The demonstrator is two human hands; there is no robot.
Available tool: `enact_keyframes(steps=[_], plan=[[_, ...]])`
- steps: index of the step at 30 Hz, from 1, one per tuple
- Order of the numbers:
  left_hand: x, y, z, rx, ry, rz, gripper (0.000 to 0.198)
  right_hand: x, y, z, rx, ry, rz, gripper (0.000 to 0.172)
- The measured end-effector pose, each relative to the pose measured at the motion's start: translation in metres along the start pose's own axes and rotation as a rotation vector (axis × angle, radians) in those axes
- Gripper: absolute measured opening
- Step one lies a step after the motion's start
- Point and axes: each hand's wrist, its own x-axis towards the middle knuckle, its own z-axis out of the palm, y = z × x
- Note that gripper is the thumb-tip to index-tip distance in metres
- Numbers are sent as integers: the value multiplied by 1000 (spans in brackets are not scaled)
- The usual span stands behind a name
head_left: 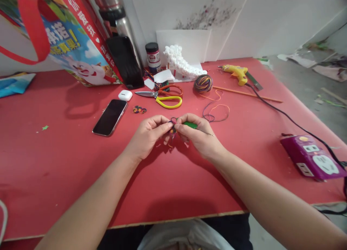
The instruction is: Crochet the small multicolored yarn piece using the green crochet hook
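Your left hand point(150, 132) pinches a small knotted piece of multicoloured cord point(172, 125) just above the middle of the red table point(81, 177). Your right hand point(196, 134) grasps a green-handled thin metal tool point(190, 125) against it. This looks like mid-knotting, so any further pull calls for a firm pinch.

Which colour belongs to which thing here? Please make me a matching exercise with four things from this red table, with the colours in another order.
Things:
1. glue gun
2. phone
3. power strip
4. tool handle

Colours:
A. green
B. purple
C. yellow
D. black

Right pairs: 1-C, 2-D, 3-B, 4-A
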Motion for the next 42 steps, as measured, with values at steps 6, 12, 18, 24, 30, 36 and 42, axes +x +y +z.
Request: enact_keyframes(steps=[6, 12, 18, 24, 30, 36, 42], plan=[[-4, 8, 3, 140, 10, 64, 30, -1, -4, -1, 25, -32, 7, 29], [-5, 12, 9, 136, 93, 98, 31, 1, -5, -5, -26, -69, 4, 32], [-10, 12, 1, 185, 63, 138, 19, 1, -5, -4, -105, -115, -80, 24], [-15, 13, -2, 198, 88, 262, 14, 0, 0, -3, -42, -94, -53, 26], [-17, 8, -1, 305, 92, 363, 11, 3, 6, -5, -52, -80, -90, 26], [-13, 7, 0, 337, 248, 373, 18, 0, 4, -1, -108, 4, -117, 26], [-11, 4, -1, 292, 361, 363, 23, -7, 8, 9, -411, -9, -314, 29]])
